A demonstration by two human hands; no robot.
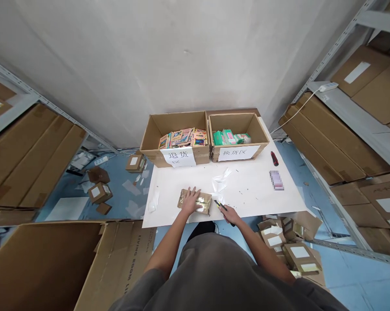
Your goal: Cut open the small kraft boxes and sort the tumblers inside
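Note:
A small cardboard box (205, 199), wrapped in shiny tape, lies near the front edge of the white table (246, 183). My left hand (190, 202) rests on top of it with fingers spread. Just right of the box, my right hand (230, 214) grips a box cutter (220, 205), its tip pointing toward the box's right end. Whether the tip touches the cardboard I cannot tell. Crumpled white scraps (219, 182) lie behind the box, and another clear-white scrap (153, 201) lies at the table's left edge.
Behind stand two labelled cartons, one with colourful packets (183, 138), the other with green boxes (229, 137). A red cutter (274, 158) lies at the right. A large carton (117, 263) stands front left; opened boxes (300, 255) lie on the floor right. Shelves (353, 108) flank the table.

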